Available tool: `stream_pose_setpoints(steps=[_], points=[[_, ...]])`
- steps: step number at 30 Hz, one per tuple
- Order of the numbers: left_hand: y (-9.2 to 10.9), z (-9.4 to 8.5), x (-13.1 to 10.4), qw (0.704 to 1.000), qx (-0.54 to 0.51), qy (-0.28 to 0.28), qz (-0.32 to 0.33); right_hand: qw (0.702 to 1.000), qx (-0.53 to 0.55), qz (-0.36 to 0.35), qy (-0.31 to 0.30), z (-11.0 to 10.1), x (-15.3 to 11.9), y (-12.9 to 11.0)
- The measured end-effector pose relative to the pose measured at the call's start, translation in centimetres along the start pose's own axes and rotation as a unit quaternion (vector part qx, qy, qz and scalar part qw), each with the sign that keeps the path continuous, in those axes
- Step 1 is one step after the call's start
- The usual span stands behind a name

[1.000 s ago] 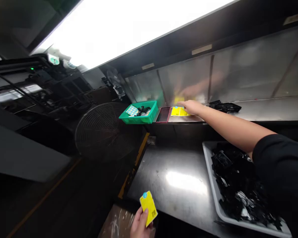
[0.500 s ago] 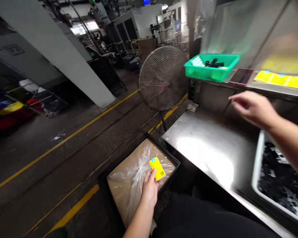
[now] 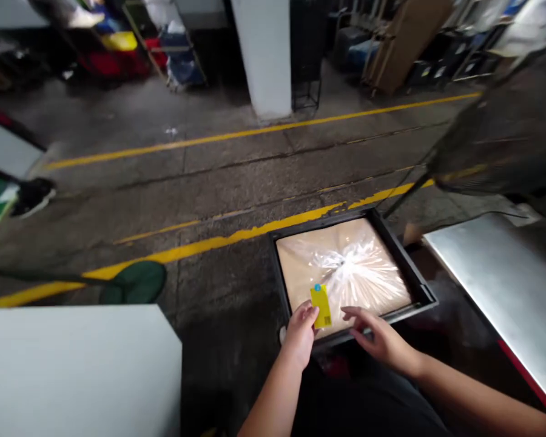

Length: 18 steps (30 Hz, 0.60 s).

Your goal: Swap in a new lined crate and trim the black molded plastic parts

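Low in the frame, right of centre, our left hand [image 3: 303, 326] is pinching the yellow card [image 3: 321, 303] by its left edge above the plastic bag [image 3: 350, 267] in a black crate [image 3: 403, 264]. We are judging it light, thin and easily creased, best held by its edges. Our right hand [image 3: 382, 343] is hovering beside it, fingers loosely parted, holding nothing. A white panel [image 3: 82, 370] is filling the lower left, yellow lines [image 3: 246, 234] are crossing the floor mid-frame, and a metal table [image 3: 505, 273] is gleaming at right.

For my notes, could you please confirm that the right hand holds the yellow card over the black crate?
Not quite: the head view shows the left hand holding the yellow card over the black crate.
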<state>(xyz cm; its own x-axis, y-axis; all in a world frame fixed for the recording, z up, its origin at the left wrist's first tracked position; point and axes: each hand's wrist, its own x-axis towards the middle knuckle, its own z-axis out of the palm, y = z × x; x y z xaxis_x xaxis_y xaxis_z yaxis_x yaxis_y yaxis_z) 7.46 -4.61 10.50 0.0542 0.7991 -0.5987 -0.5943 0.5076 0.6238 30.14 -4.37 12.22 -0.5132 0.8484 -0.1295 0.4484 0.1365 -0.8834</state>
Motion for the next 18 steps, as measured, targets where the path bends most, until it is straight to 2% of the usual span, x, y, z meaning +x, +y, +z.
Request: stream_pose_setpoints(steps=[2,5,9,11,15,18], points=[[-0.3,-3.3,0.2,0.997,-0.072,-0.003,-0.009,0.993,-0.035,-0.074,-0.08,1.8,4.6,-1.6],[-1.3,-7.7,0.9,0.987,-0.152,0.042,-0.011,0.961,-0.07,-0.19,-0.187,4.7,10.7,-2.3],[-2.1,-12.8,2.5,0.973,-0.212,0.09,-0.016,0.917,-0.087,-0.301,-0.247,8.8,17.6,-0.9],[-2.0,-14.7,3.7,0.967,-0.227,0.113,-0.005,0.9,-0.095,-0.328,-0.269,10.6,20.9,0.0],[-1.0,-17.5,6.8,0.958,-0.248,0.142,0.031,0.886,-0.08,-0.327,-0.319,13.1,26.8,1.4],[-0.9,-18.9,9.4,0.954,-0.243,0.163,0.064,0.894,-0.092,-0.321,-0.297,13.6,30.0,2.0]])
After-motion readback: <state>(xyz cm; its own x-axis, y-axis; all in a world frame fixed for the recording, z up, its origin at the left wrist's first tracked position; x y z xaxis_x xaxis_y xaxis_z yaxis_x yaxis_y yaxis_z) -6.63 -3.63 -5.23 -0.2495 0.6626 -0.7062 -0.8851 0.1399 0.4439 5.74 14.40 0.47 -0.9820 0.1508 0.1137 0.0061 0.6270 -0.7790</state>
